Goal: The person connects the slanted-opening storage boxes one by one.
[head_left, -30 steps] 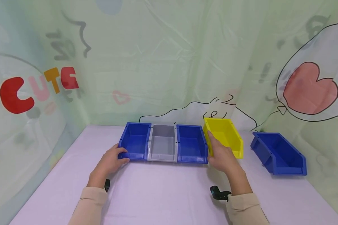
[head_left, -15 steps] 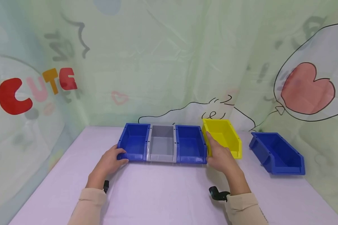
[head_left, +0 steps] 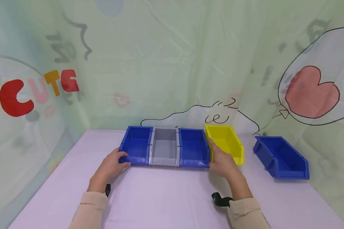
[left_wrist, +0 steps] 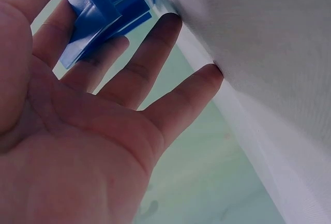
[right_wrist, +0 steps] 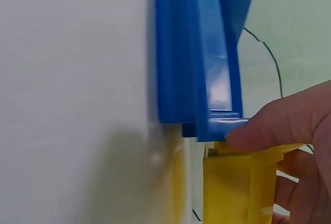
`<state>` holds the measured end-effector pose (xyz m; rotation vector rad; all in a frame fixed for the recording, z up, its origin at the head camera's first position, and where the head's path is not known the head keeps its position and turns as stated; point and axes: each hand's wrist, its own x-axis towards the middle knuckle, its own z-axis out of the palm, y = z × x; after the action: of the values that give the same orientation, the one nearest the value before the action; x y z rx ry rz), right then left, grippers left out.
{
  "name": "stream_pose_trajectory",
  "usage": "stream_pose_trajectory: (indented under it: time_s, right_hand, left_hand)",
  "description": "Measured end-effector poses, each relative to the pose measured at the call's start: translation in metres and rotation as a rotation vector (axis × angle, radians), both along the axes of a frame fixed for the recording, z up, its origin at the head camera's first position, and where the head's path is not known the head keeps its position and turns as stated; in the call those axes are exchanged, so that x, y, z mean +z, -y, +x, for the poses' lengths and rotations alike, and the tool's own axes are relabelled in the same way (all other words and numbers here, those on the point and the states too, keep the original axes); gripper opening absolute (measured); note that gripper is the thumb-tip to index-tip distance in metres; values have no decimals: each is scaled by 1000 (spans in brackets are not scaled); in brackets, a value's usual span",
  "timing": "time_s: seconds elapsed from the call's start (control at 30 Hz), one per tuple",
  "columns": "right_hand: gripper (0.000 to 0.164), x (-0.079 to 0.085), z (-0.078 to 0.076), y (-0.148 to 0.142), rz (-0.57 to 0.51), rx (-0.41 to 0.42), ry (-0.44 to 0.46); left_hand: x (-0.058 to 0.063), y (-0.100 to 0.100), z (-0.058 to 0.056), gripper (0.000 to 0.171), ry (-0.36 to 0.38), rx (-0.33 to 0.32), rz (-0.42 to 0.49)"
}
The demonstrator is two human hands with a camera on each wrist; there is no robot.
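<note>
Three storage bins stand side by side: a left blue bin [head_left: 137,146], a grey bin [head_left: 165,144] and a second blue bin [head_left: 192,148]. My left hand [head_left: 111,163] touches the front left corner of the left blue bin; in the left wrist view its fingers are spread and mostly straight, two fingertips on the cloth. A yellow bin [head_left: 227,141] sits against the row's right end, slightly angled. My right hand [head_left: 223,162] grips its left wall, with the thumb also touching the second blue bin's front corner. The yellow bin partly hides some right fingers.
Apart on the right, another blue bin [head_left: 286,159] stands at an angle. A white cloth [head_left: 163,197] covers the table. Printed curtains [head_left: 160,63] hang behind and at both sides, close to the bins' backs.
The yellow bin has shifted slightly toward me and turned a little straighter beside the row, with my right hand on it. The left hand and the row look unchanged.
</note>
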<state>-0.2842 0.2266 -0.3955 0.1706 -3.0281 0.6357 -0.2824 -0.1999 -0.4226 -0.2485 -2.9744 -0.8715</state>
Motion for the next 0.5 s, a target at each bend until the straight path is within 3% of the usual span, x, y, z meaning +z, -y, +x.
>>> stream_pose_trajectory:
  time_s: [0.2,0.5]
  right_hand:
    - [99,-8,0,0,3,0,8]
    - [104,-3,0,2,20,-2,29]
  left_hand:
    - [-1,-1,1,35,10,6,-6]
    - [-2,-1,-1,34,0,12,-2]
